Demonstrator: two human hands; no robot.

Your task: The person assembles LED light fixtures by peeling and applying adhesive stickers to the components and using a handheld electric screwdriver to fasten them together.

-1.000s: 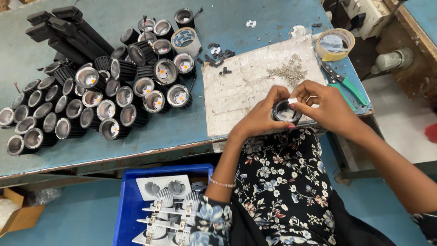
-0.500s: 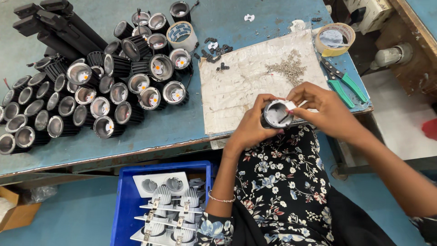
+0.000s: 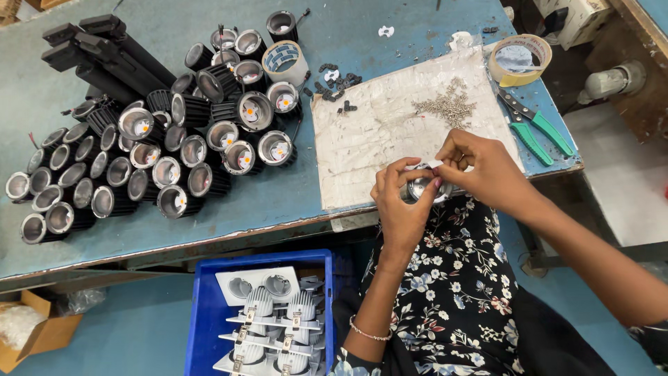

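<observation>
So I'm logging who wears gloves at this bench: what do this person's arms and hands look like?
No gloves: both the left hand and right hand are bare, and the forearms are uncovered. A thin beaded bracelet circles the left wrist. No rings or watch show. The dress is black with a floral print.

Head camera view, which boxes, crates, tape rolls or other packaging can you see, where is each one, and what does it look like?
Blue plastic crate: below the table edge, rectangular, holding white light fittings.
Cardboard box: bottom left on the floor, brown, open.
Clear plastic bag: beside that box, crumpled.
Tape roll: table's far right, round, yellowish.
Second tape roll: among the black lamps, round, pale.
No screens or signs.
</observation>
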